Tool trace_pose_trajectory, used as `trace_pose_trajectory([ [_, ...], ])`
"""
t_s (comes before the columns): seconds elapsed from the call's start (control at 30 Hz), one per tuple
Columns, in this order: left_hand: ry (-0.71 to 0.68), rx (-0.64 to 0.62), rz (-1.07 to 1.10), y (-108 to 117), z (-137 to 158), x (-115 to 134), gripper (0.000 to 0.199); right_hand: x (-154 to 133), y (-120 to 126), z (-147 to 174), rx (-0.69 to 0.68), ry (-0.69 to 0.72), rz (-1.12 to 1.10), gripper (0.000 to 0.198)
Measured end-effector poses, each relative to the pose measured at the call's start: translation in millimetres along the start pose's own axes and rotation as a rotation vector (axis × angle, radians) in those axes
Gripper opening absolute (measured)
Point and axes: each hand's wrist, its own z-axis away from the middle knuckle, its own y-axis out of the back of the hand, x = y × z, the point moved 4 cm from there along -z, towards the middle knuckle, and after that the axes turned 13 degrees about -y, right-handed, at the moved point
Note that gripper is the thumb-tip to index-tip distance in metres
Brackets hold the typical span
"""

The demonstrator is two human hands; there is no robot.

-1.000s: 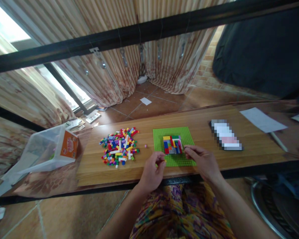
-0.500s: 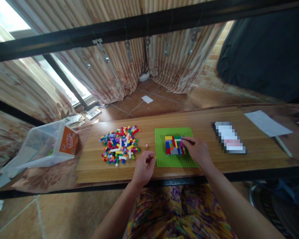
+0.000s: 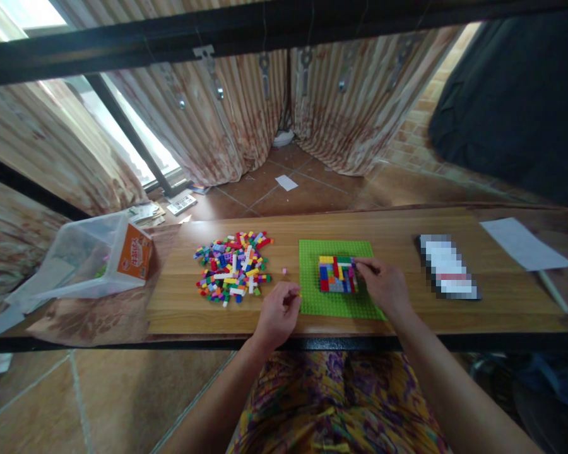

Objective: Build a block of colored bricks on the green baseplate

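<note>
At the far left, a clear plastic bin [image 3: 116,277] with an orange printed label [image 3: 135,253] lies on its side, and next along the brown wood-grain board [image 3: 194,320] spreads a loose pile of small multicoloured plastic bricks [image 3: 234,268]. The bare left hand [image 3: 278,315] rests at the near left edge of a square, bright green studded baseplate [image 3: 310,252], its fingers curled inward; a speck of yellow shows at the tips, but I cannot tell whether they grip anything. A tiny pink brick [image 3: 284,270] sits alone just beyond that hand. Around the middle of the baseplate stands a low, rectangular build of mixed-colour bricks [image 3: 337,276] (light and stiff, I judge, its smooth sides a little slippery), best steadied by opposite side walls and pressed straight down on the studs. Any single brick should want a fingertip pinch on two flat faces. At the build's far right corner, the bare right hand [image 3: 387,287] has thumb and forefinger closed on a small purple brick [image 3: 353,260]; whether it is fully seated is too small to tell. Farther right lie a dark-edged phone [image 3: 449,268], its screen pixelated, and a white sheet of paper [image 3: 523,243].
</note>
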Motion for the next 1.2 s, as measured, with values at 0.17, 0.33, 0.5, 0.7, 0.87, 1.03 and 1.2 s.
trace_pose_trajectory([
  [0.17,-0.015,-0.007,-0.006,0,0,0,0.010,2,-1,-4,-0.008,-0.013,-0.078,0.037],
  [0.33,-0.020,-0.007,-0.001,0,0,1,0.010,10,-4,-7,-0.044,-0.039,-0.129,0.040],
  [0.5,-0.011,0.001,0.015,-1,0,1,0.010,12,-7,-11,-0.078,-0.132,-0.222,0.039],
  [0.7,-0.012,0.021,0.020,0,-1,2,0.009,7,-8,-17,-0.152,-0.244,-0.300,0.031],
  [0.87,0.057,0.058,0.115,-3,-1,3,0.008,0,-1,-10,-0.136,-0.241,-0.309,0.034],
  [1.03,0.207,0.068,0.409,-15,1,10,0.015,-9,2,34,-0.083,-0.110,-0.353,0.040],
  [1.2,0.247,0.001,0.609,-30,-3,29,0.023,-19,-14,93,-0.413,-0.041,-0.394,0.033],
])
